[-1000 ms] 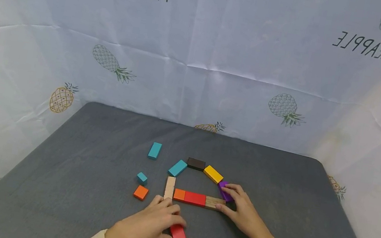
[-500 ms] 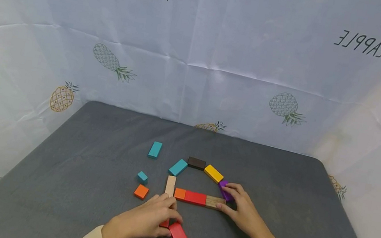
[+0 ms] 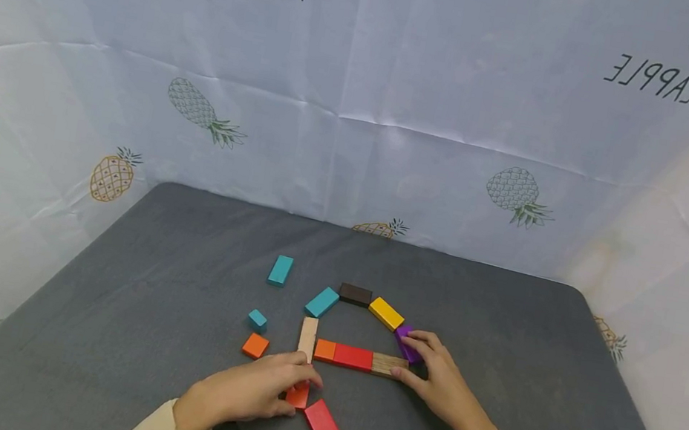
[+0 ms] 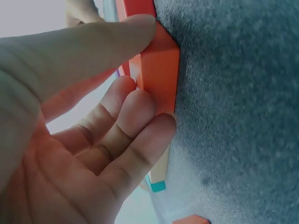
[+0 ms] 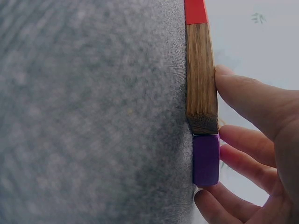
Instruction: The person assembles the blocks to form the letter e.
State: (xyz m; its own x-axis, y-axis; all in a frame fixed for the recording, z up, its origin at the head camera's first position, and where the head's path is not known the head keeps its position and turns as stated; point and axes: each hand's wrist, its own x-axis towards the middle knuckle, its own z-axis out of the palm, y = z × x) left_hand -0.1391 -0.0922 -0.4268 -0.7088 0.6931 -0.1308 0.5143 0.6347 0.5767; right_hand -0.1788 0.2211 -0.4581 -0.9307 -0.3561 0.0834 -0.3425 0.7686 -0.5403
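My left hand (image 3: 258, 386) pinches an orange block (image 4: 161, 74) at the near end of a pale wooden block (image 3: 308, 337). Thumb and fingertips lie at opposite ends of the orange block in the left wrist view. A red block (image 3: 324, 428) lies slanted, its upper corner close to the orange one. With relaxed fingers, my right hand (image 3: 448, 389) rests on the row's right end. Its thumb touches a brown wood-grain block (image 5: 201, 70); its fingers lie at a purple block (image 5: 206, 159), partly covering it in the head view.
An orange block and a red block (image 3: 353, 358) continue the crossbar. A teal block (image 3: 321, 302), black block (image 3: 355, 295) and yellow block (image 3: 386, 314) arch above. Left of them lie a small teal block (image 3: 257, 321), an orange block (image 3: 255, 345) and another teal block (image 3: 280, 270).
My left hand has moved left off the slanted red block, which shifted slightly right, and now holds the orange block beside it. The right hand has stayed in place.
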